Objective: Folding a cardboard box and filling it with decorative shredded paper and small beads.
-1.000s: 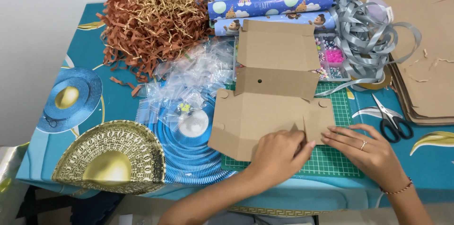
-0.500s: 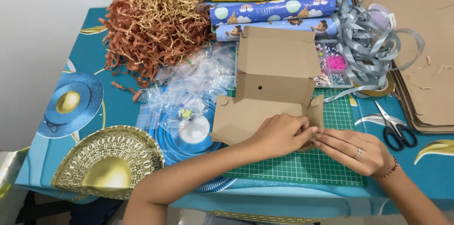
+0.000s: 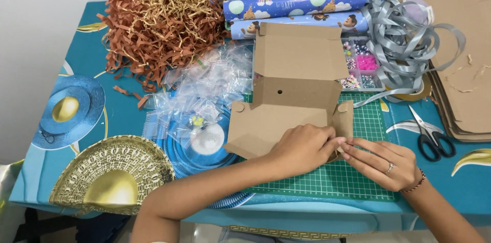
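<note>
brown cardboard, a flat box blank [image 3: 294, 89] half folded, lies on the green cutting mat [image 3: 353, 181] in front of the person. the left hand [image 3: 303, 147] lies palm down over the near right part of the blank, fingers curled and pinching the cardboard at its near right corner. the right hand [image 3: 384, 164], with a ring and a thin red bracelet, meets it there from the right, its fingertips closed on the same corner where a small side flap [image 3: 343, 115] stands raised. both hands are narrow, gripping the cardboard, and their fingertips touch or nearly touch each other.

the mat sits on a teal patterned tablecloth [image 3: 92, 54] with gold and blue fan shapes. just right of the mat lie black-handled scissors [image 3: 431, 134], blades pointing away from the person. left of the blank is a loose heap of small clear plastic bags [image 3: 209, 87], spread over a blue fan print.

the far panel of the blank rises tilted, partly hiding a clear bead box [image 3: 360, 65] with pink and mixed beads. right of that is a tangle of grey ribbon [image 3: 404, 43], and further right a stack of brown paper sheets [image 3: 460, 69] at the table's edge. at the far left sits a pile of rust and tan shredded paper [image 3: 158, 18]. along the far edge lie rolls of wrapping paper [image 3: 296, 3], blue, yellow and green with cartoon prints.
</note>
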